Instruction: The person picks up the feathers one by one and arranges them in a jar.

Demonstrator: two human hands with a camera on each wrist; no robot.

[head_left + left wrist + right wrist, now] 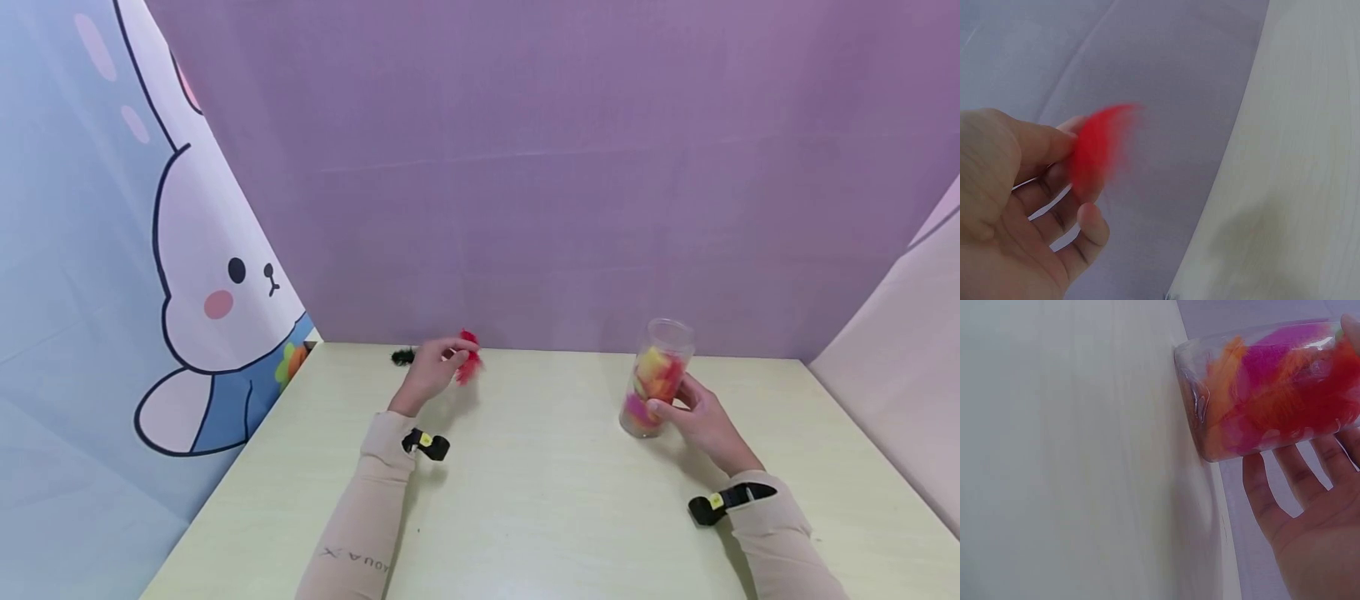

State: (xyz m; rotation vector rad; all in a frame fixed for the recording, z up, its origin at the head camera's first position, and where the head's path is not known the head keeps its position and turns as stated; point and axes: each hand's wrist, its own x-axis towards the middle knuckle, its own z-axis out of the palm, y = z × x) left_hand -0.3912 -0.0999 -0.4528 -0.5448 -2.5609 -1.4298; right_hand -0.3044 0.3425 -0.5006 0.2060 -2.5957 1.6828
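A fluffy red feather (pixel 1094 147) is pinched between the thumb and fingers of my left hand (pixel 431 372), raised over the back edge of the table. Its tip is blurred in the left wrist view. At the right, my right hand (pixel 703 421) grips a tall clear jar (pixel 670 333) with thumb and fingers around its side. The jar leans slightly, its open mouth up and its base close over the tabletop. Inside are bunched feathers (pixel 1272 394) in orange, magenta, red and yellow. A small black fluffy piece (pixel 402 357), partly hidden, shows just left of my left hand.
The pale table (pixel 517 500) ends at a purple cloth wall (pixel 540 208). A blue curtain with a cartoon rabbit (pixel 217 250) hangs at the left, and a white cloth (pixel 900 367) at the right. Each wrist wears a black camera strap.
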